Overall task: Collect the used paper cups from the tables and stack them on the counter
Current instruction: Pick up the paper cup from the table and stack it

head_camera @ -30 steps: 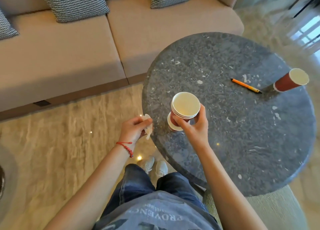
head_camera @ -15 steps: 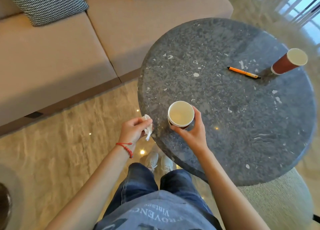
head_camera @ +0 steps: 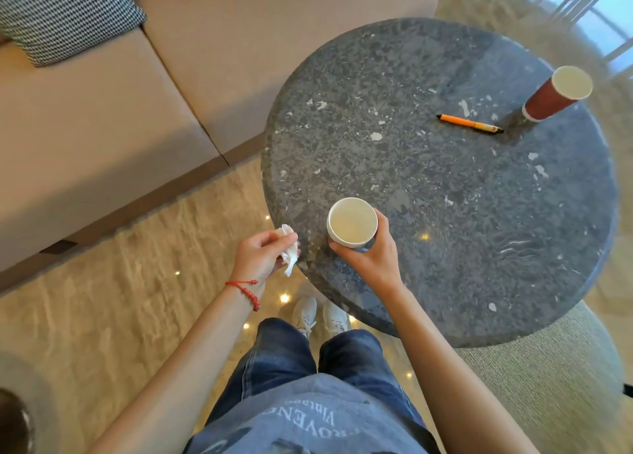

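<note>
Fingers (head_camera: 383,229) of our right hand (head_camera: 368,256) are gripping the paper cups (head_camera: 352,223) at lower centre, our left hand (head_camera: 262,256) pinching a tissue (head_camera: 288,253); we are leaving one red cup (head_camera: 556,94) standing upper right on the worktop (head_camera: 445,186).

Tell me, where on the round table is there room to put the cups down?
The round grey stone table is mostly bare: the whole middle, between the white-rimmed paper cup in the right hand and the orange pen. Crowded only at the far right, where the red paper cup stands beside the pen.
</note>
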